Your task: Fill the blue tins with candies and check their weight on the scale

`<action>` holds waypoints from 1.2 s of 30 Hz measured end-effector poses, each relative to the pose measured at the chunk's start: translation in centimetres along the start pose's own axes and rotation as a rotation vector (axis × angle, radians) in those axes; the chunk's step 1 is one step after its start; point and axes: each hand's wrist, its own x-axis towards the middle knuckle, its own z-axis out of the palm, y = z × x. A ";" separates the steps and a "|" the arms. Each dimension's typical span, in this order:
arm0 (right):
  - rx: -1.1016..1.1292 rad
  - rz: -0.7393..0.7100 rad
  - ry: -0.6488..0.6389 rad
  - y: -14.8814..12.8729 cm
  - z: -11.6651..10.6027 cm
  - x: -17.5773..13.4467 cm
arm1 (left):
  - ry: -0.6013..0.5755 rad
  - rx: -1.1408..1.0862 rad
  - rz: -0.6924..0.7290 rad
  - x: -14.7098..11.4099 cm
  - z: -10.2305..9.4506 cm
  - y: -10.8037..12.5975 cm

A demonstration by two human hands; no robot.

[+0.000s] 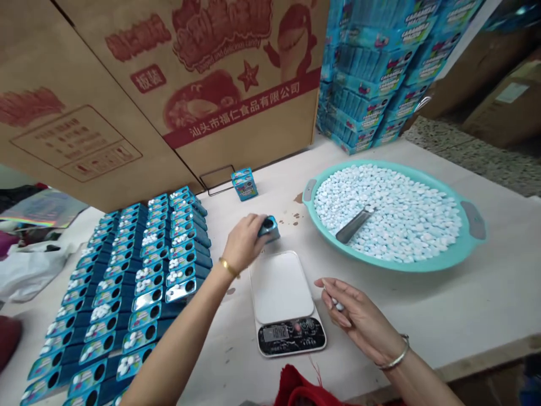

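Observation:
My left hand (245, 245) has its fingers round a small blue candy box (271, 228) with a dark round hole on top. The box is just behind the white plate of the kitchen scale (282, 287), and whether it touches the scale I cannot tell. Lit digits show on the scale's display. To the right of the scale, my right hand (359, 318) is curled, palm partly up, over a few white candies (338, 305). A turquoise basin (397, 265) full of pale blue and white candies (406, 214) stands beyond it, a metal scoop (354, 225) lying in them.
Rows of blue candy boxes (147, 276) stand on the left, several with loose candies on top. Two more small boxes (244, 185) sit by a large cardboard carton (245, 124). Wrapped blue packs (363, 84) are stacked at the back right. A white bag (29, 270) lies far left.

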 end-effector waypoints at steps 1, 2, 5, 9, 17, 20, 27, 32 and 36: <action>0.003 0.006 0.003 0.0 -0.1 0.2 | 0.005 0.024 -0.036 1.8 0.2 -1.7; 0.005 0.010 0.008 0.0 -0.2 0.3 | 0.003 0.050 -0.080 3.5 0.6 -3.3; 0.017 0.012 0.043 -0.1 -0.5 0.7 | -0.015 0.133 -0.203 7.9 1.9 -7.8; 0.030 0.018 0.104 -0.1 -1.1 0.9 | 0.014 0.202 -0.266 11.0 3.4 -10.8; -0.009 0.086 0.107 0.8 -2.5 0.1 | 0.088 0.138 -0.019 2.7 -3.0 -7.8; -0.021 0.139 0.047 1.6 -2.8 0.0 | 0.046 0.145 -0.082 -5.3 -7.4 -5.3; -0.044 0.142 -0.113 2.6 -0.5 -1.0 | -0.170 0.477 -0.274 -18.0 -6.4 -2.8; -0.052 0.077 -0.160 2.3 0.3 -2.3 | -0.079 0.476 -0.203 -16.9 -6.0 0.0; -0.017 0.007 -0.090 2.2 -0.8 -2.9 | -0.103 0.374 -0.032 -12.5 -7.1 4.5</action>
